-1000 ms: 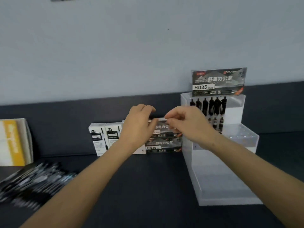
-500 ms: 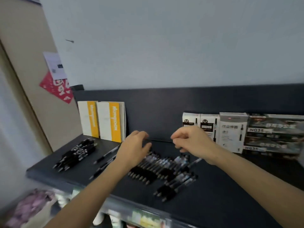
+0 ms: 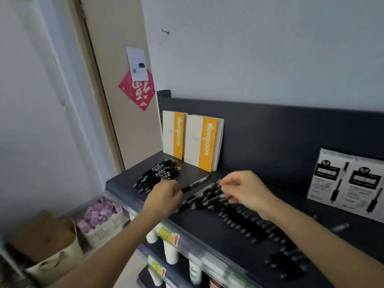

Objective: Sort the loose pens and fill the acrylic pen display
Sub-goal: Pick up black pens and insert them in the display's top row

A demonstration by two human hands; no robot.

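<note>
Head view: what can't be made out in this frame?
- Acrylic display: outside the frame.
- Row of pens: motion-blurred, uncountable.
- Left hand: fingers curl away, its grip on the single pen hidden.
- Right hand: fingertips among the pens, grip unclear.
- White boxes: print unreadable.

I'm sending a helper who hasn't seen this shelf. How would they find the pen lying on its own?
On the dark shelf, find the two yellow-striped books standing against the back panel. Just in front lies a single pen, angled, between two piles; unlike its neighbours, it lies alone.

Both hands gone from the display, left hand [image 3: 164,194] and right hand [image 3: 243,189] now down on loose pens [image 3: 209,197]
</note>
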